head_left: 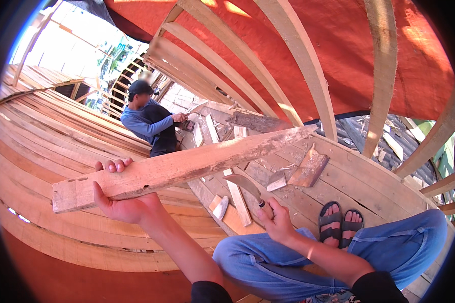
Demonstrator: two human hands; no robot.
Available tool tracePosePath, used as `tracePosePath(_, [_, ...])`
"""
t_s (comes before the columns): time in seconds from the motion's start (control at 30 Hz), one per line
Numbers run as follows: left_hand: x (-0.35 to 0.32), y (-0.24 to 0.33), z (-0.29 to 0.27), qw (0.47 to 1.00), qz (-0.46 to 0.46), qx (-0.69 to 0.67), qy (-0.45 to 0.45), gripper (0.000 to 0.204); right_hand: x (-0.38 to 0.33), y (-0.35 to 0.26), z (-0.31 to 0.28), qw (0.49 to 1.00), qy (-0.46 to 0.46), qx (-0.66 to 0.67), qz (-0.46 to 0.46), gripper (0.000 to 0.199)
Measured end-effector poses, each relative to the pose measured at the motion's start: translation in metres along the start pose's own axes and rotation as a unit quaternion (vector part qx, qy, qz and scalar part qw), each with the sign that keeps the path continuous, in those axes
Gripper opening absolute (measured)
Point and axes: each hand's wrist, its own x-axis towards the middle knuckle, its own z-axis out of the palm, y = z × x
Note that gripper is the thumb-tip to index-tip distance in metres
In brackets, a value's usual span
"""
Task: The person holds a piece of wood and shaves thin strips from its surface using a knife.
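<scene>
A long wooden plank [187, 160], cut to a slanting point at its far right end, is held up across the view. My left hand [129, 202] grips it near its broad left end, thumb on the near side and fingertips curled over the top edge. In my right hand [279, 220] is the handle of a machete [246, 186], its curved blade pointing up and left just below the plank. Blade and plank look slightly apart. Behind the plank, part of the deck is hidden.
Offcuts lie on the plank deck [346, 174], among them a brown board piece [310, 168] and a pale strip [237, 199]. Curved ribs [308, 60] rise at the right before a red tarp [349, 30]. A co-worker [149, 121] in blue sleeves sits at the far left, holding a blade.
</scene>
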Motion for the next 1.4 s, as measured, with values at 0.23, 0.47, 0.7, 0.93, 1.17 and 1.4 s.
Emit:
tracePosePath(0.23, [-0.043, -0.003, -0.034, 0.993, -0.001, 0.007, 0.122, 0.028, -0.009, -0.027, -0.003, 0.996, -0.067, 0.013, 0.049, 0.023])
tracePosePath(0.47, [-0.074, -0.003, -0.056, 0.988, -0.004, 0.041, 0.149, 0.026, -0.022, -0.035, 0.008, 0.988, -0.135, 0.006, 0.075, 0.028])
tracePosePath(0.7, [-0.079, -0.002, -0.052, 0.985, -0.008, 0.049, 0.164, 0.028, -0.019, -0.041, 0.013, 0.985, -0.162, -0.006, 0.055, 0.024])
tracePosePath(0.93, [-0.075, -0.004, -0.066, 0.99, 0.001, 0.05, 0.132, 0.027, -0.002, 0.015, -0.013, 0.976, -0.085, -0.137, 0.149, 0.029])
tracePosePath(1.17, [-0.077, -0.006, -0.061, 0.992, -0.005, 0.034, 0.122, 0.027, -0.008, -0.025, 0.002, 0.978, -0.159, -0.103, 0.09, 0.032])
tracePosePath(1.4, [-0.079, -0.006, -0.053, 0.995, 0.001, 0.024, 0.095, 0.026, 0.017, 0.017, -0.034, 0.97, -0.088, -0.165, 0.155, 0.034])
